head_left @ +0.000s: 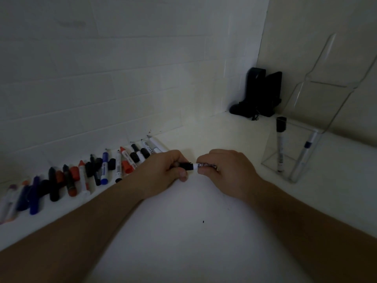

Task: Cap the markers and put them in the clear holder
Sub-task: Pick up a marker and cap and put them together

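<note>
A white marker with a black cap (192, 166) lies level between both hands above the white counter. My left hand (163, 172) grips the black cap end. My right hand (226, 170) grips the white barrel. The cap sits against the barrel; whether it is fully seated I cannot tell. A row of loose markers and caps (85, 172) in black, red, blue and purple lies along the wall at the left. The clear holder (293, 158) stands at the right with two markers upright in it, one black-capped (280, 144) and one blue-banded (306, 152).
A black device (259, 92) sits in the far corner where the tiled wall meets the side wall. A clear plastic sheet or stand (330, 74) leans against the right wall behind the holder. A small black speck (203, 222) lies on the counter.
</note>
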